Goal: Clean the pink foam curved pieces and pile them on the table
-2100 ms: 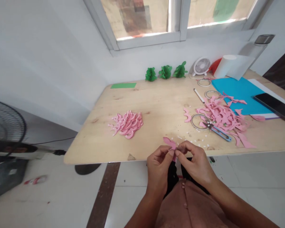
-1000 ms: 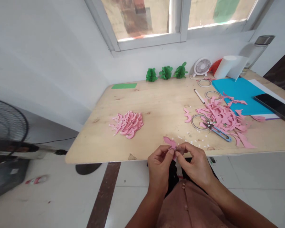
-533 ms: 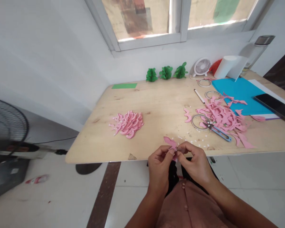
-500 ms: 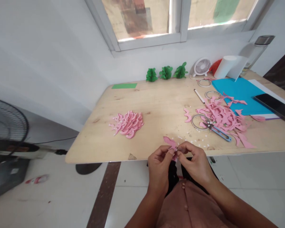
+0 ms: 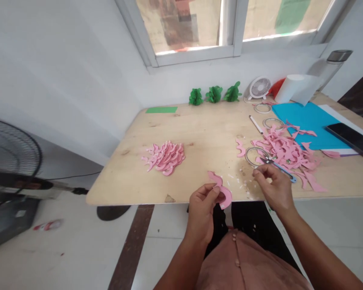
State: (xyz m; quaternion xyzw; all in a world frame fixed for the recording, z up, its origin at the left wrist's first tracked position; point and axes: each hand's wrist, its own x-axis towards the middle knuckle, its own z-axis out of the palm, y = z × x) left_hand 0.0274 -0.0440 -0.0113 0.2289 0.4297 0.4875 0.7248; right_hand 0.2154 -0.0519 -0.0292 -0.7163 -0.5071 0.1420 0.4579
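Note:
My left hand (image 5: pixel 202 207) pinches a curvy pink paper cutout (image 5: pixel 226 197) at its middle, just over the table's front edge. Out to the right, my right hand (image 5: pixel 275 187) is closed with thumb and forefinger together; whatever may be between them is too small to make out. Just beyond those fingers lie a narrow tape roll (image 5: pixel 247 159) and blue-handled snips (image 5: pixel 291 177), the snips partly covered by the hand. A heap of similar pink cutouts (image 5: pixel 167 159) lies on the left, and one more cutout (image 5: pixel 240 148) rests near the tape roll.
Pink paper scraps (image 5: pixel 286 147) cover the table's right side, beside blue sheets (image 5: pixel 302 117) and a phone (image 5: pixel 351 139). Green paper shapes (image 5: pixel 214 94), a small white fan (image 5: pixel 259 88) and a bottle (image 5: pixel 334 70) stand along the wall. White bits (image 5: pixel 237 181) dot the wooden table (image 5: pixel 133 177).
My right hand has left the pink cutout and moved right, toward the snips. The cutout stays in my left hand, now more exposed. The view has shifted slightly.

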